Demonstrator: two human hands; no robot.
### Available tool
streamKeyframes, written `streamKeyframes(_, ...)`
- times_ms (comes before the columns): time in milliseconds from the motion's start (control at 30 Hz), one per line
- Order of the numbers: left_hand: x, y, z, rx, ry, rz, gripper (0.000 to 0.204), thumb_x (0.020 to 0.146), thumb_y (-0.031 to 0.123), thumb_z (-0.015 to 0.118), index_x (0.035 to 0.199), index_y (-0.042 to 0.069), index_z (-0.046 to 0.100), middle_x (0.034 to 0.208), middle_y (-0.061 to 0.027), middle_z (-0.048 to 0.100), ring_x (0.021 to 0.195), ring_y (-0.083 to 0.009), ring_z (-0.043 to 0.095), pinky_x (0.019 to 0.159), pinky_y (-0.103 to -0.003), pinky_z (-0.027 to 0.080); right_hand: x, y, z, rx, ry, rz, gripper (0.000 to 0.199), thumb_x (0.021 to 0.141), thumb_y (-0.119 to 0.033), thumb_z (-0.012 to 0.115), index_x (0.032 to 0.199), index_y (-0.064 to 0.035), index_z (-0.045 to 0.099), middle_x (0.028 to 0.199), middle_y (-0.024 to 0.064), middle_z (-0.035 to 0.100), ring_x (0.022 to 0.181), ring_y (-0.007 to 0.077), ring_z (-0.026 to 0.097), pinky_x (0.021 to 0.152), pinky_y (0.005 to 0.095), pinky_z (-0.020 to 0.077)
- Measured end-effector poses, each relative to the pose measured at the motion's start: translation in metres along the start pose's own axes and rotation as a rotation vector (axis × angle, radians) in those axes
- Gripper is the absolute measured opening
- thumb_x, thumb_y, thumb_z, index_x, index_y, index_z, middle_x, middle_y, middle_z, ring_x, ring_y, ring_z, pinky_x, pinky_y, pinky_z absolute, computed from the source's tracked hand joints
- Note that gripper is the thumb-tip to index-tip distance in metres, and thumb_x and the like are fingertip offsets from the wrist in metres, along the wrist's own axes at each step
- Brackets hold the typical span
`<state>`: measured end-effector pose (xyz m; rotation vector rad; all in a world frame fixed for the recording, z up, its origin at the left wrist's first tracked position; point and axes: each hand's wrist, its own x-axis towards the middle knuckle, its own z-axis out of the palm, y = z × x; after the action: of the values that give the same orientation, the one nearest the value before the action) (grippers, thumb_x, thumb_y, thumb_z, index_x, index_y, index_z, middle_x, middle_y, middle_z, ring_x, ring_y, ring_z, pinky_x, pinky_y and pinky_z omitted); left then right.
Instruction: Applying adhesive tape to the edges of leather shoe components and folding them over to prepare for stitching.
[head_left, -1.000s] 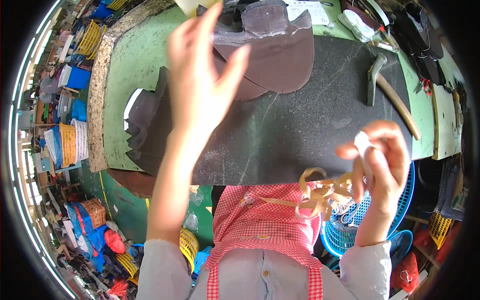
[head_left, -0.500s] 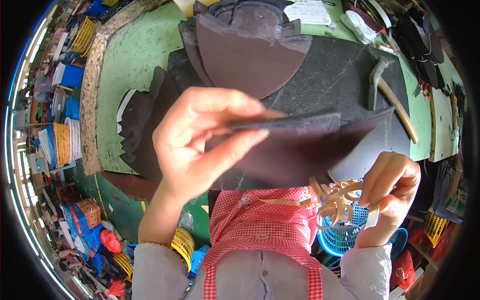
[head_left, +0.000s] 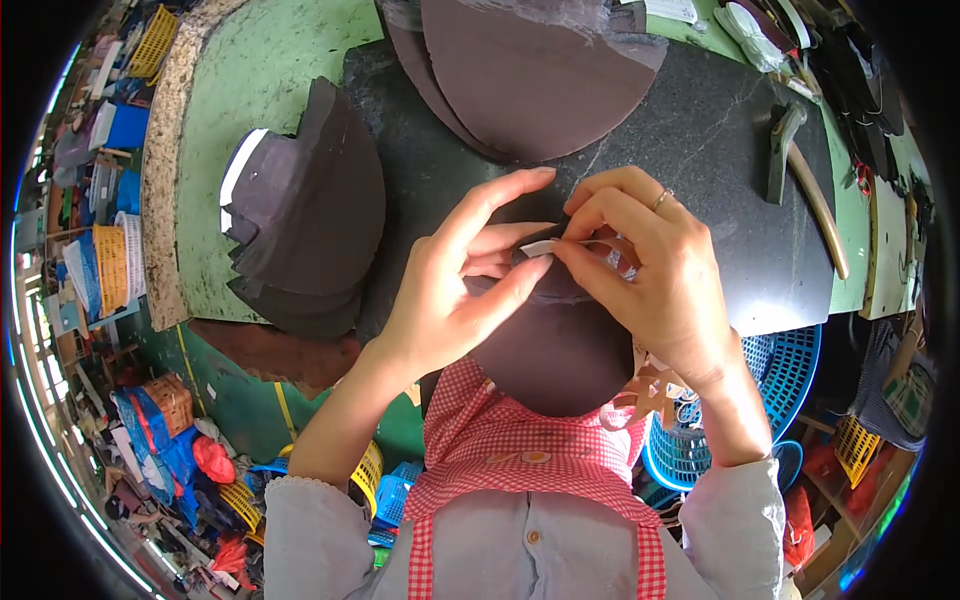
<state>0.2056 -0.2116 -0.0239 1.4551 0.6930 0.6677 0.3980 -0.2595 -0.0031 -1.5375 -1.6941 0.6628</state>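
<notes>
A dark brown, leather-like piece with a rounded lower edge [head_left: 560, 360] hangs over the slab's near edge, in front of my apron. At its upper edge, my left hand [head_left: 440, 265] grips it between the thumb and the bent fingers, the index finger raised clear. My right hand [head_left: 650, 260] pinches a narrow white strip [head_left: 540, 248], whose end lies against that same edge beside my left thumb. Tan curls of ribbon [head_left: 655, 395] dangle below my right wrist. Part of the piece's upper edge is hidden by my fingers.
A black slab [head_left: 700, 190] covers much of the green table [head_left: 240, 90]. More brown pieces [head_left: 540, 80] are stacked at the far side, and others [head_left: 320, 210] at left, one white-edged. A hammer [head_left: 800, 180] lies at right. Blue baskets [head_left: 680, 450] stand below.
My right hand has come up and left from beside the table to the piece's edge, bringing the white strip. The piece has turned from nearly edge-on to facing up.
</notes>
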Motion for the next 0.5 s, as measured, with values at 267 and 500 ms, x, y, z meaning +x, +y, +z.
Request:
streamKeyframes(267, 0.0, -0.009, 0.006, 0.079, 0.103, 0.091, 0.049, 0.093, -0.005, 0.061, 0.139, 0.0, 0.048, 0.138, -0.0135, 0.058, 0.105, -0.0201, 0.07, 0.081, -0.028, 0.058, -0.014, 0.012, -0.031, 0.621, -0.108, 0.359, 0.024, 0.09, -0.013, 0.068, 0.099, -0.0026, 0.048, 0.076, 0.0057, 0.062, 0.062, 0.0077, 0.051, 0.06, 0.0238, 0.0449)
streamKeyframes(500, 0.004, 0.007, 0.014, 0.143, 0.152, 0.017, 0.048, 0.09, -0.007, 0.062, 0.136, 0.0, 0.051, 0.129, -0.0131, 0.064, 0.098, -0.0146, 0.07, 0.074, -0.023, 0.058, -0.017, 0.015, -0.027, 0.054, -0.017, 0.378, 0.017, 0.083, -0.021, 0.078, 0.087, -0.006, 0.07, 0.056, 0.0031, 0.048, 0.05, 0.0112, 0.049, 0.052, 0.03, 0.0426)
